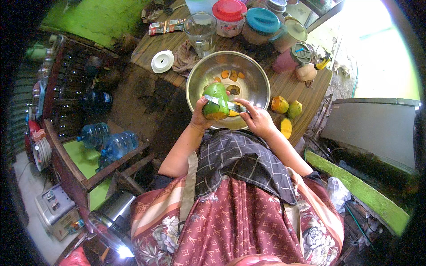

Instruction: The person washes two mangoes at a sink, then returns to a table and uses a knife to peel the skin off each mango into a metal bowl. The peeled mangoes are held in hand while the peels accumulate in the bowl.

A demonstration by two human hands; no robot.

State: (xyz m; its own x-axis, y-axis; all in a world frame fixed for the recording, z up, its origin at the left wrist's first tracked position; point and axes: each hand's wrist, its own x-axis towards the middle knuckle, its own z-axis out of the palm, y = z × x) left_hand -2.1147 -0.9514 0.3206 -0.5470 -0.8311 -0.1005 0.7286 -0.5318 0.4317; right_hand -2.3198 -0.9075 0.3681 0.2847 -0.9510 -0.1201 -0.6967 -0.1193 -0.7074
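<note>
My left hand (201, 116) is closed around a green mango (215, 93), holding it over the near left part of a steel bowl (263, 79). A knife's shiny blade (237, 107) lies against the mango's right side, with my right hand (254, 116) at it; the handle is hidden. A pale band, perhaps part of the blade or a reflection, crosses the mango's skin. Orange-yellow slices (233, 75) and a brownish curved piece lie in the bowl. To its right, two mango pieces (279, 104) and a cut yellow piece (286, 128) rest on the wooden table (316, 96).
Behind the bowl stand a clear pitcher (200, 33), a red-lidded tub (229, 16) and a blue-lidded pitcher (261, 25). A white lid (162, 61) and a brown cloth (185, 60) lie left of the bowl. A pink tumbler (285, 61) stands at the right.
</note>
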